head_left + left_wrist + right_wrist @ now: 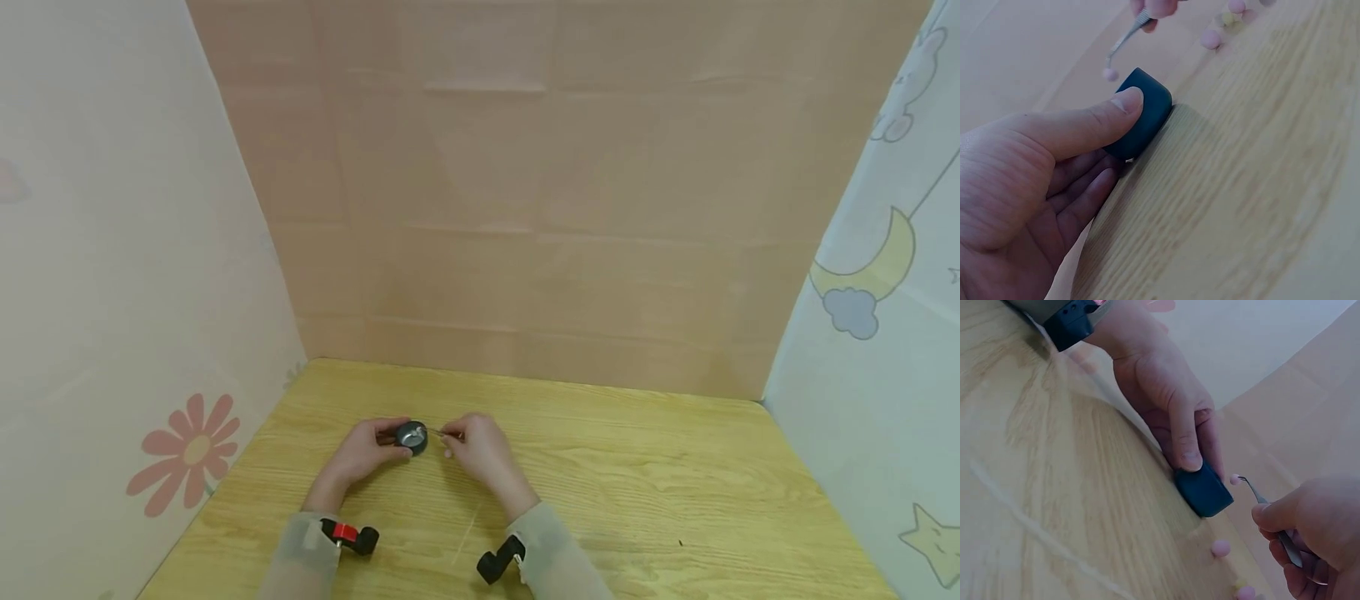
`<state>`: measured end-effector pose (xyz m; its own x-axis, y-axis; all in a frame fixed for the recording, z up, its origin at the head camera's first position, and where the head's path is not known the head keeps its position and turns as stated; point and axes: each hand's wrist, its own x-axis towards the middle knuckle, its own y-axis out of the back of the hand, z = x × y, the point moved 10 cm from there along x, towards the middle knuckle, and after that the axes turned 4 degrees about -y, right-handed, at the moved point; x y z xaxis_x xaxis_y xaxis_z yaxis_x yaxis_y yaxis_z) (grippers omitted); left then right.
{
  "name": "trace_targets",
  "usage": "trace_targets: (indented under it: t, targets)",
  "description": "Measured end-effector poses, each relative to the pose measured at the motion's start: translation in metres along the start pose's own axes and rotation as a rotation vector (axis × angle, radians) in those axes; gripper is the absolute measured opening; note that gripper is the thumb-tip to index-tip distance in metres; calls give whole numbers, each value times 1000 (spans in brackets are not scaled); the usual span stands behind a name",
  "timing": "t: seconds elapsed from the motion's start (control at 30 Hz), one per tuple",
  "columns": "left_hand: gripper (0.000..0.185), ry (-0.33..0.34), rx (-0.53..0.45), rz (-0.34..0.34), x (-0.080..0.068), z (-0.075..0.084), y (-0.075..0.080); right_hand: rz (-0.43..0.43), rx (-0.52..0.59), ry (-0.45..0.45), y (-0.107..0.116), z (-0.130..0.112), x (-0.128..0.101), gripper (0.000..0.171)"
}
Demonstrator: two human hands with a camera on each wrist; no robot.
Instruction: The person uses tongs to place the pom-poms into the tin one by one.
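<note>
My left hand (pixel 365 454) holds a small dark teal round cup (pixel 1150 106) at its side, thumb on the outer wall. Its shiny inside (pixel 411 437) shows in the head view. To the right of it, my right hand (pixel 483 454) pinches metal tweezers (pixel 1260 495) between thumb and fingers. Held in their bent tips is a tiny pink ball (pixel 1235 479), beside the cup's rim in the right wrist view. In the left wrist view this pink ball (pixel 1110 74) appears just beyond the cup.
Several loose small balls lie on the wooden table (pixel 637 475) near the cup, among them a pink ball (pixel 1220 548) and a yellow ball (pixel 1229 19). A tiny dark speck (pixel 680 542) is at the right. Pale printed sheets stand at both sides, a tan sheet (pixel 525 208) behind.
</note>
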<state>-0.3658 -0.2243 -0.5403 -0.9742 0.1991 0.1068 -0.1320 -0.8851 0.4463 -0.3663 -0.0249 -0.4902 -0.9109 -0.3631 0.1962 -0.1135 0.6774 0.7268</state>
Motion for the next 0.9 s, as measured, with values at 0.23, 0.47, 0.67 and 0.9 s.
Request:
trace_targets:
  t: [0.23, 0.47, 0.67, 0.9]
  targets:
    - [57, 15, 1, 4, -1, -1, 1, 21, -82, -22, -5, 5, -2, 12]
    - [56, 16, 10, 0, -1, 0, -2, 26, -135, -30, -8, 5, -2, 13]
    - [57, 14, 0, -4, 1, 0, -3, 41, -157, -23, -6, 2, -3, 12]
    - [56, 12, -2, -3, 0, 1, -1, 40, -160, -39, -8, 3, -2, 12]
